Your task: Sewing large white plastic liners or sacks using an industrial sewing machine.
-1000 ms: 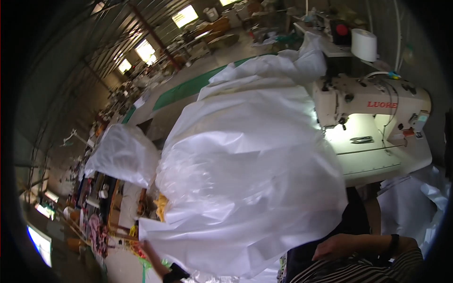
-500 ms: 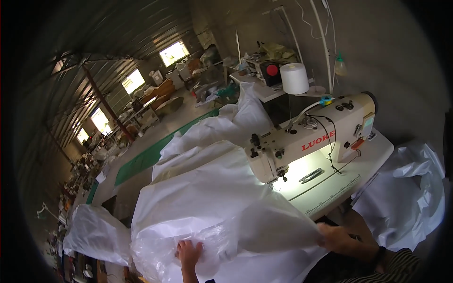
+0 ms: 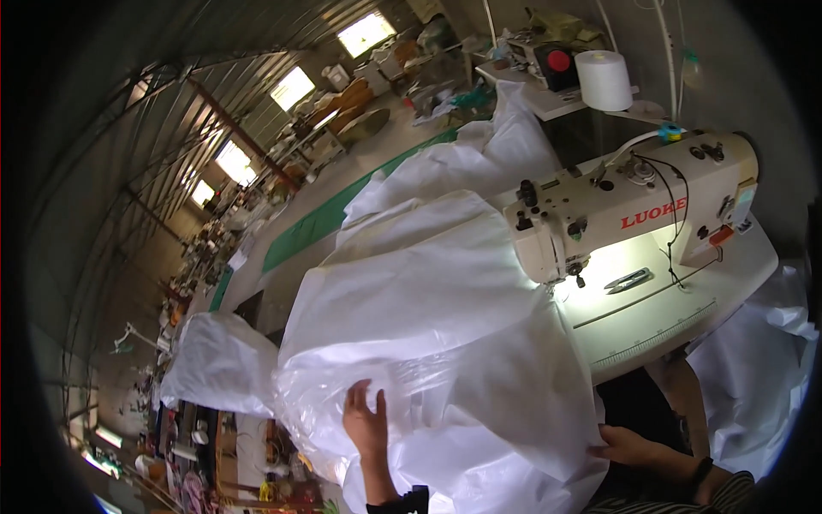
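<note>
A large white plastic-like sheet point(image 3: 428, 291) lies in loose folds over the sewing table and hangs toward me. Its right edge is pinched between the thumb and fingers of my right hand point(image 3: 629, 447), low on the right below the table's front edge. My left hand point(image 3: 366, 418) is over the sheet's crinkled, clearer plastic part point(image 3: 325, 390), thumb and fingers apart and nothing gripped. Whether its fingertips touch the plastic I cannot tell. The sheet reaches the needle end of a white sewing machine point(image 3: 629, 201), whose lamp lights the bed. Thread snips point(image 3: 629, 280) rest on that bed.
A white thread cone point(image 3: 604, 81) stands behind the machine. More white sheeting point(image 3: 753, 368) hangs at the right. A white bundle point(image 3: 218, 364) lies at left, near cluttered shelving. A green strip point(image 3: 342, 206) runs along the floor beyond the sheet.
The whole view has shifted, so the machine sits farther right and higher. My right hand has drawn the sheet's edge toward me, and my left hand's fingers are more spread.
</note>
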`<state>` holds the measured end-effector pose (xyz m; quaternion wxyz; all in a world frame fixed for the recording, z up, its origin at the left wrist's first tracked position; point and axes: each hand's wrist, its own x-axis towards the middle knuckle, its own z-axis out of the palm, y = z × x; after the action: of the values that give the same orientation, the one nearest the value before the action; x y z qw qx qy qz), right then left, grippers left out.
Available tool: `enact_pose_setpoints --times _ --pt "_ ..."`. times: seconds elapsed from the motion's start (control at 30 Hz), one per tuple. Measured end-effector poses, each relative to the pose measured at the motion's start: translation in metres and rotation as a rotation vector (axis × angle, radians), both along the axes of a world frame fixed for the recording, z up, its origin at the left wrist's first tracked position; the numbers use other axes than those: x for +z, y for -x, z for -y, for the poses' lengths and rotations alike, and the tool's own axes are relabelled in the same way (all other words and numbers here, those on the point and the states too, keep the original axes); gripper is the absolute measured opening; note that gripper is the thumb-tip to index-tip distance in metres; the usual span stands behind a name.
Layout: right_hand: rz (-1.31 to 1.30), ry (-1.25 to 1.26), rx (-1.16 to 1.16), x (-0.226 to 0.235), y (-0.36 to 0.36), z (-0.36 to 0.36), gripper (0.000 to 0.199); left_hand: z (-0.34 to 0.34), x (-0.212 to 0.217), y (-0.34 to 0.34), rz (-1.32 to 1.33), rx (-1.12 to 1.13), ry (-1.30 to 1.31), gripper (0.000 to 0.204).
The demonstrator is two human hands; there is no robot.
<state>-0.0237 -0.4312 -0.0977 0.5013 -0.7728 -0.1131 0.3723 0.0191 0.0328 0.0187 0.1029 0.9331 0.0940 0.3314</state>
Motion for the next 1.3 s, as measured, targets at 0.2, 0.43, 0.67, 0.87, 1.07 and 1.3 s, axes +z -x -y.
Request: enact_pose_setpoints --times 0.2,0.43,0.67,0.87,1.07,1.3 --pt "0.102 -0.146 -0.048 -0.014 -0.001 -0.002 0.033 0.056 -0.018 0.015 -0.064 0.035 -0.098 0.025" --pt "-0.01 -0.092 0.028 -0.028 0.014 0.02 0.029 0.138 0.049 0.061 0.019 -0.474 0.189 0.011" --pt "-0.454 -0.435 -0.176 -0.012 0.028 0.034 0.039 0.231 -0.016 0.125 -1.362 -1.139 0.639 0.027" --pt "-0.223 -0.324 -0.149 -0.008 0.026 0.045 0.036 0.235 -0.033 0.141 -0.732 -0.683 0.908 0.01" --pt "-0.044 -0.343 -0.222 -0.001 0.022 0.04 0.038 0.278 -0.066 0.121 -0.38 -0.369 -0.009 0.027" --pt "0.162 -0.152 -0.202 0.043 0.009 0.025 0.056 0.315 -0.065 0.118 -0.566 -0.572 0.558 0.005"
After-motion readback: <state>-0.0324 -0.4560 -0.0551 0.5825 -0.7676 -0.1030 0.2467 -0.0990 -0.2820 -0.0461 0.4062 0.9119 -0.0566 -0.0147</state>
